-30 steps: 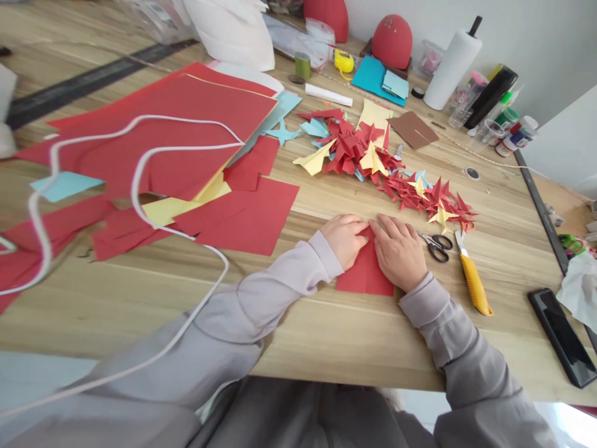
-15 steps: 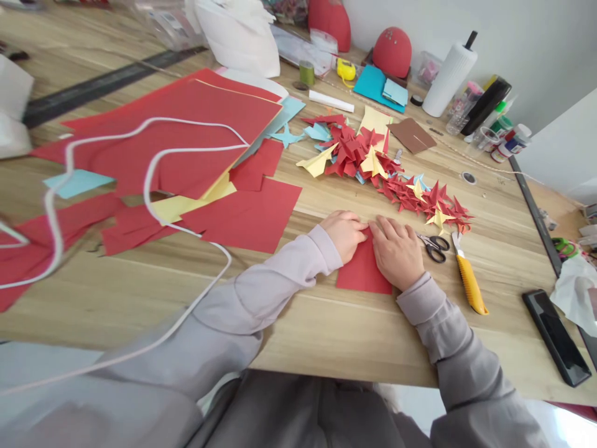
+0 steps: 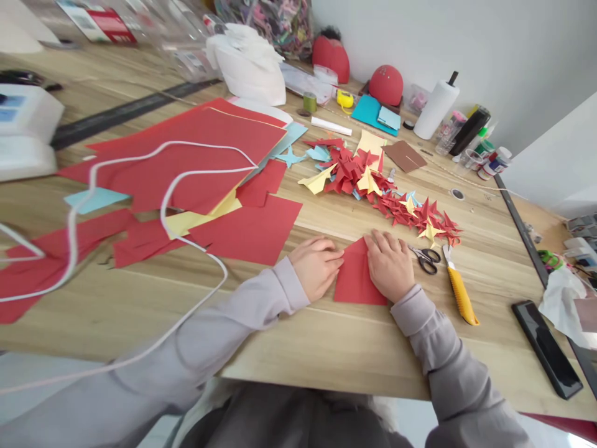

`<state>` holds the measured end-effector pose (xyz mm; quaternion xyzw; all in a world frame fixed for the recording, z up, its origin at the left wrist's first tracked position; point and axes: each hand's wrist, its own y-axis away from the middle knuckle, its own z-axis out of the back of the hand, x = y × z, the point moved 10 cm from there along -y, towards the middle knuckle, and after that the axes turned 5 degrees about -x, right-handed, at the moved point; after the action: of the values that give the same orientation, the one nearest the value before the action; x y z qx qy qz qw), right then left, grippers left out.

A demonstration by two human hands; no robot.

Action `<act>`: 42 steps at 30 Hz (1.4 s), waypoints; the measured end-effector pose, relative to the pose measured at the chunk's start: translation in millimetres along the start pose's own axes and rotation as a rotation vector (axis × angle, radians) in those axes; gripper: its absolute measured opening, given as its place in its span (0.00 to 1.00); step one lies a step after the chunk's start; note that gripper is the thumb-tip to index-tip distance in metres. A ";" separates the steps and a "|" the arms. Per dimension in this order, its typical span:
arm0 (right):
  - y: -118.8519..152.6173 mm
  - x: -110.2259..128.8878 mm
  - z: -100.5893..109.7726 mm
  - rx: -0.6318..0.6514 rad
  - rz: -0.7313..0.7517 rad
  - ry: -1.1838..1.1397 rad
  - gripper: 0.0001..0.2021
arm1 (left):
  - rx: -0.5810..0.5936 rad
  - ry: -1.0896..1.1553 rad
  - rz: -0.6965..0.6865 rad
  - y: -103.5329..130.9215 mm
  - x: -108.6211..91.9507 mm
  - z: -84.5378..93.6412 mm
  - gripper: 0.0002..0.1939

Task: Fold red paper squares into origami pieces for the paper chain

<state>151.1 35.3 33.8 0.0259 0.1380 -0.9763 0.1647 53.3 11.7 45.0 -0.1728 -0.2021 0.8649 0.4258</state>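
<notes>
A small sheet of red paper (image 3: 354,283) lies on the table in front of me, its top corners folded in to a point. My left hand (image 3: 317,269) is at its left edge, fingers bent and drawn together on the paper's rim; the thumb is hidden. My right hand (image 3: 390,266) rests flat over the right side, fingers stretched toward the folded top. Scissors with black handles (image 3: 426,258) lie just right of that hand, beside a yellow-handled utility knife (image 3: 461,292). Beyond the hands is a heap of folded red, yellow and blue paper shapes (image 3: 349,171).
Large red sheets (image 3: 186,162) and scraps are stacked at left, with a white cable (image 3: 165,205) looping over them. A black phone (image 3: 546,348) lies at right. Along the back are a yellow tape measure (image 3: 344,98), bottles (image 3: 495,163) and a white roll (image 3: 436,111).
My left hand has moved left and down from the paper's peak to its left edge, uncovering the folded top. My right hand stays on the right side. The camera view has shifted.
</notes>
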 end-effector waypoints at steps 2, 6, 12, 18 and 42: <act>-0.3 -0.1 -0.4 0.007 0.014 -0.009 0.20 | -0.006 -0.009 -0.004 -4.0 -1.3 4.7 0.12; -1.1 -1.8 -1.2 0.008 0.031 -0.013 0.20 | -0.058 -0.043 -0.031 -31.1 -4.6 2.8 0.11; -1.5 -10.5 -3.3 -0.018 0.020 -0.025 0.19 | -0.047 -0.049 -0.058 -52.8 0.7 -35.4 0.11; -6.5 -14.6 2.4 -0.086 -0.026 -0.090 0.19 | -0.047 -0.017 -0.051 -47.4 4.5 -45.8 0.10; -9.6 -15.3 0.3 -0.108 -0.087 -0.074 0.16 | 0.101 -0.126 0.033 -39.8 -6.0 -17.9 0.07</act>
<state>162.4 48.7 38.1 -0.0253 0.1851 -0.9740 0.1284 91.7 32.6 50.1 -0.0994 -0.1819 0.8901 0.4060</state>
